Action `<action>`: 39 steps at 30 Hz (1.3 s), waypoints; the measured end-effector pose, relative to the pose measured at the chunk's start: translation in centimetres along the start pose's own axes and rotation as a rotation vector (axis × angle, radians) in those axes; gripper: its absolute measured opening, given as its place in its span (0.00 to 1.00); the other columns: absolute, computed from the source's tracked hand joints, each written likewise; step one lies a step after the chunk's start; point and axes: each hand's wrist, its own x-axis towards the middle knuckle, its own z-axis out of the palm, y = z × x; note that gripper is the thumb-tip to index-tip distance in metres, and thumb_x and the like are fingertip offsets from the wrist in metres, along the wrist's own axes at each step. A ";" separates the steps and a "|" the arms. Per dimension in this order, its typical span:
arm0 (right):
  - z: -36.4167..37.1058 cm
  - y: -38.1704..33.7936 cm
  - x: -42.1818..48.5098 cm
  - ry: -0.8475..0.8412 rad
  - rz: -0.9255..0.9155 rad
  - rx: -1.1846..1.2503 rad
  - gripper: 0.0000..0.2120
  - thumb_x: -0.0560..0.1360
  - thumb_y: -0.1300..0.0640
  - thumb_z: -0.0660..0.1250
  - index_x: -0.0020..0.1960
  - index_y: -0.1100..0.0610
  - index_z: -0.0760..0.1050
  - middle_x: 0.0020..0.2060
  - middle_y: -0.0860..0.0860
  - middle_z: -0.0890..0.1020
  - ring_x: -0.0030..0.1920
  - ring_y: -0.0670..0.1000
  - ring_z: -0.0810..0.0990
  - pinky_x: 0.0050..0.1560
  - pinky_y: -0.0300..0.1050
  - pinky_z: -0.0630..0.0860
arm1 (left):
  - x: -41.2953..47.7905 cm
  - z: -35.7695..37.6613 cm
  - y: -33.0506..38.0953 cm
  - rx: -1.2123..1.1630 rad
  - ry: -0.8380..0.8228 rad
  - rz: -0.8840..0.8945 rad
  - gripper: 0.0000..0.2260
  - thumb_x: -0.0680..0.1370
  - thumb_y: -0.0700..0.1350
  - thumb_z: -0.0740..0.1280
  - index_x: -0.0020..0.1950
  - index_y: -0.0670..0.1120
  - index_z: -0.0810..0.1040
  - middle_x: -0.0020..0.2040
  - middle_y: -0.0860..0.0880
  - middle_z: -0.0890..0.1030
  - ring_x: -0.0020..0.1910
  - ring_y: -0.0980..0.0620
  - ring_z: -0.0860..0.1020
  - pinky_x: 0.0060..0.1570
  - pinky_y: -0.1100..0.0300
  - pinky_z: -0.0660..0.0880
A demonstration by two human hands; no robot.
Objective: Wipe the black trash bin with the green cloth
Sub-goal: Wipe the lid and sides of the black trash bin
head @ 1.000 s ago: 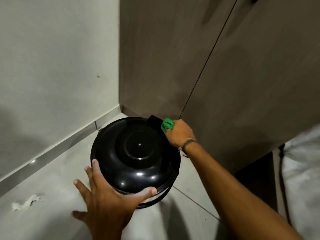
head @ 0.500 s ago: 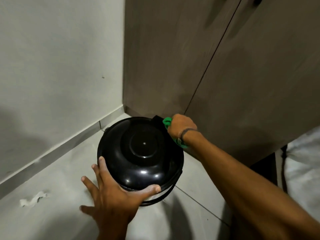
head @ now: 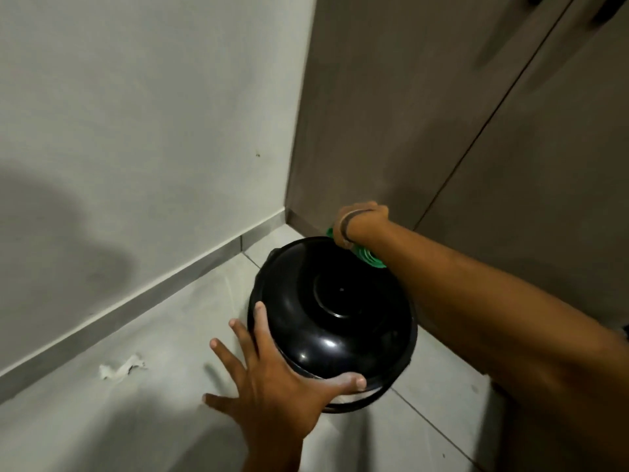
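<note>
The black trash bin with a glossy domed lid stands on the floor in the corner. My left hand grips the lid's near-left rim, thumb along the front edge and fingers spread down the side. My right hand reaches over the bin's far side, bent down behind it and holding the green cloth against the back of the bin. Only a strip of cloth shows under my wrist; my fingers are hidden behind the bin.
A pale wall with a grey skirting stands to the left. Brown cupboard doors close off the back and right, close behind the bin. A scrap of white paper lies on the tiled floor to the left.
My right hand has moved from the lid's back edge farther over and down behind the bin with the cloth. The view has shifted, and my left hand keeps its hold.
</note>
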 end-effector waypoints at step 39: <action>7.0 0.2 -1.1 0.308 -0.853 0.581 0.32 0.74 0.66 0.65 0.77 0.49 0.69 0.77 0.51 0.71 0.78 0.52 0.65 0.74 0.43 0.52 | 6.2 -9.9 -0.5 0.590 -0.155 0.552 0.87 0.40 0.84 0.75 0.85 0.56 0.30 0.87 0.57 0.32 0.83 0.53 0.28 0.84 0.32 0.39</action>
